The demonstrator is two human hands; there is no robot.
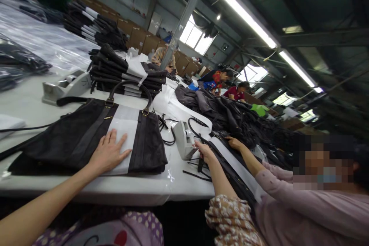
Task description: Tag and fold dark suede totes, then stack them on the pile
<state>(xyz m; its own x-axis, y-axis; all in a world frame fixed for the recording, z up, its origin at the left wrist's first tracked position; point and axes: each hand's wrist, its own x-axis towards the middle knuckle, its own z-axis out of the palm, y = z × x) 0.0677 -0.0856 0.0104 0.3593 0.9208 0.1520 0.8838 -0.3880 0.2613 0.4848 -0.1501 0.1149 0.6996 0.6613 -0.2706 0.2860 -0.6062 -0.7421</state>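
Handbag [77, 134] matt, suede-like; band [125, 117] smooth, papery; tape dispenser [181, 140] smooth plastic

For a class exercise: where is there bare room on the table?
Bare table shows between the left tape dispenser and thin strap; a narrow strip lies between the handbag and right tape dispenser. Crowded: dark stack behind the handbag.

co-worker's head [325, 163] pixelated, bag strap [17, 147] cropped at left, contact between right hand [205, 152] and tape dispenser [182, 138] unclear

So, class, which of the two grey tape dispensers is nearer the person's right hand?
The dispenser right of the large black bag, with the right hand at its side; the other dispenser sits farther left, beside stacked bags.
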